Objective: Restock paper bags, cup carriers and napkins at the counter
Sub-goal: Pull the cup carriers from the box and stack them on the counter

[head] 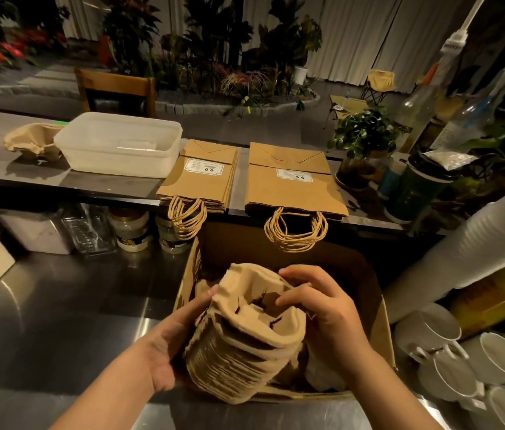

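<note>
Both hands clasp the stack of cup carriers, left hand cupping beneath, right hand gripping its top, lifting it clear of the near box

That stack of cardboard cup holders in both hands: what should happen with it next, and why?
Probably lift the stack of cup carriers clear of the cardboard box and carry it to the raised counter. Both hands, left and right, already grip it, and a lone carrier lies beside the plastic tub.
</note>
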Demonstrator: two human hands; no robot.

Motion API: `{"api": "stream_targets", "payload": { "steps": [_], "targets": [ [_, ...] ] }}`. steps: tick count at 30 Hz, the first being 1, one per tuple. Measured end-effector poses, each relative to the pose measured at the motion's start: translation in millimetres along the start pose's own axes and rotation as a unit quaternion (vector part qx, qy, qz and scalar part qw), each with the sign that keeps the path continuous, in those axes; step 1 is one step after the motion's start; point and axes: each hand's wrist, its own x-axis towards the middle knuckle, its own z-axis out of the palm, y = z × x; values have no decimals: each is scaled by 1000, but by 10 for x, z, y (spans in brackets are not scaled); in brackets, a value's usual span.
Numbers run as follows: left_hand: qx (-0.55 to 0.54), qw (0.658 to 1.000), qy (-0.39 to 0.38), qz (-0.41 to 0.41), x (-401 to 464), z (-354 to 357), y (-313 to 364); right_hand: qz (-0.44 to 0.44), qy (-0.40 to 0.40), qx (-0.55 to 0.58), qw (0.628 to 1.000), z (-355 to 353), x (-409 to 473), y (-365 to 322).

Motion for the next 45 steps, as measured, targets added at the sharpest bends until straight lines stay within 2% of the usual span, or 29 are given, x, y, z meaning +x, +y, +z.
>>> {"api": "stream_targets", "payload": {
  "steps": [5, 7, 9, 10, 12, 15, 18, 21, 23, 24, 26, 28, 31, 34, 35, 38, 41, 42, 45],
  "targets": [
    [24, 999, -10, 25, 18, -4, -3, -24, -101, -87, 991, -3, 94, -13],
    [42, 997, -16, 57, 24, -18, 2, 6, -120, -80, 990, -30, 123, -6],
    [55, 996, -16, 74, 21, -3, 23, 128, -101, 51, 985, -23, 145, -87],
    [56, 995, -14, 84, 27, -1, 33, 185, -88, 128, 970, 6, 165, -150],
    [58, 993, -12, 103, 36, 29, 34, 246, -111, 188, 944, 72, 220, -296],
    [78, 990, -18, 115, 52, 89, 13, 236, -199, 113, 944, 172, 257, -382],
    [78, 988, -10, 133, 70, 81, 46, 219, -222, 74, 947, 221, 340, -436],
    [66, 987, -22, 145, 96, 6, 94, 215, -239, 97, 942, 286, 389, -439],
    [56, 986, -32, 151, 99, -64, 118, 233, -193, 175, 937, 319, 418, -406],
    [39, 987, -33, 151, 105, -130, 140, 260, -136, 228, 928, 340, 435, -385],
    [-41, 987, -60, 142, 113, -266, 205, 347, 1, 326, 879, 408, 460, -282],
    [-119, 977, -110, 141, 101, -395, 266, 442, 74, 361, 818, 473, 474, -125],
    [-171, 956, -176, 161, 89, -558, 339, 537, 54, 321, 779, 603, 401, 158],
    [-115, 958, -173, 197, 87, -634, 307, 604, 20, 262, 753, 763, 325, 415],
    [-114, 949, -203, 213, 186, -796, 283, 615, 1, 241, 751, 820, 318, 467],
    [-65, 916, -317, 237, 269, -949, 267, 617, -102, 169, 762, 1052, 340, 606],
    [-39, 908, -345, 235, 292, -936, 272, 628, -157, 97, 756, 1310, 385, 712],
    [-34, 911, -342, 229, 301, -935, 274, 617, -168, 85, 764, 1376, 397, 736],
    [-45, 912, -347, 213, 333, -932, 289, 511, -243, -21, 824, 1580, 404, 830]
  ]
}}
